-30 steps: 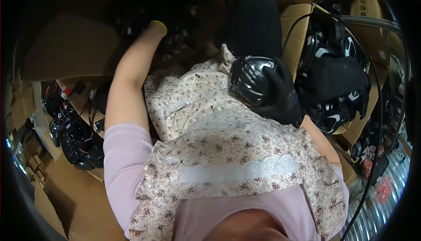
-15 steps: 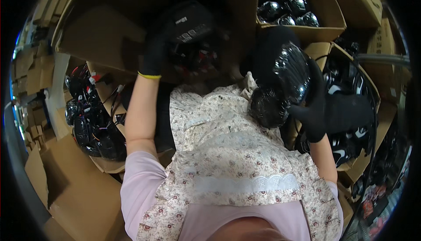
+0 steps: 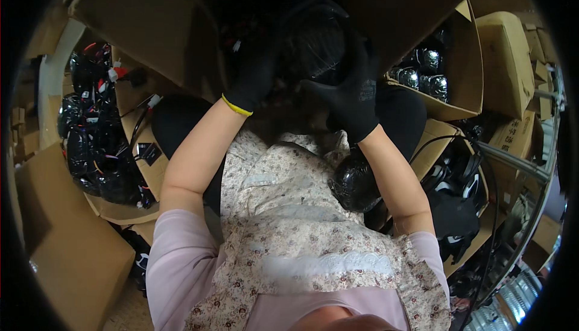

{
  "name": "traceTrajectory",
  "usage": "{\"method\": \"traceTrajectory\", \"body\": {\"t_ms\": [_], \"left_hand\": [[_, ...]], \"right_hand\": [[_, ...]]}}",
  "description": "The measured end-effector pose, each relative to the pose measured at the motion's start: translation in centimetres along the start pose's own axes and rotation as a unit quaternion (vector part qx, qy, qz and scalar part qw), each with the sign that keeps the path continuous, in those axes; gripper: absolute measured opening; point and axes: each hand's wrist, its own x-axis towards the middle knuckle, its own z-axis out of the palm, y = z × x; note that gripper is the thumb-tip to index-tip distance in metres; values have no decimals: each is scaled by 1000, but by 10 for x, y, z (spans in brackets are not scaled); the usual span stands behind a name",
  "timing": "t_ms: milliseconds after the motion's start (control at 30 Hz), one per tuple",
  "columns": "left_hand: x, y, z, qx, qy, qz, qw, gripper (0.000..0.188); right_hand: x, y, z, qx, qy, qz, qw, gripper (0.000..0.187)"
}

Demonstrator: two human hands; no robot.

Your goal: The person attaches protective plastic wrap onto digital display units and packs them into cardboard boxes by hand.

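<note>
A black bundle wrapped in clear shiny plastic [image 3: 319, 44] is inside the dark cardboard box in front of me. My right hand [image 3: 353, 93], in a black glove, grips it from its right side, with the thumb along the near edge. My left hand [image 3: 254, 81], in a black glove with a yellow cuff, reaches into the same box on the bundle's left. Deep shadow hides its fingers, so whether they touch the bundle does not show. A second plastic-wrapped black bundle [image 3: 354, 181] rests on my lap beside my right forearm.
The large cardboard box [image 3: 139, 23] stands open ahead. Several wrapped black bundles with wires [image 3: 102, 156] fill a box at left. At right are a box of shiny wrapped pieces [image 3: 431, 84], a box of black-and-white parts [image 3: 452, 180], a black cable [image 3: 496, 210] and a metal rail [image 3: 512, 159].
My right hand has carried the wrapped bundle from beside my right knee forward and left into the box. My left hand has shifted right. The dark boxy item by it no longer shows clearly.
</note>
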Motion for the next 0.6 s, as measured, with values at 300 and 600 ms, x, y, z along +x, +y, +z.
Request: {"method": "traceTrajectory", "body": {"t_ms": [300, 600], "left_hand": [[-2, 20, -6, -68, -109, -134, 983, 44], [-6, 33, -12, -194, -115, -314, 922, 49]], "right_hand": [[7, 7, -4, -56, -40, -2, 998, 104], [10, -1, 8, 198, -58, 96, 974, 90]]}}
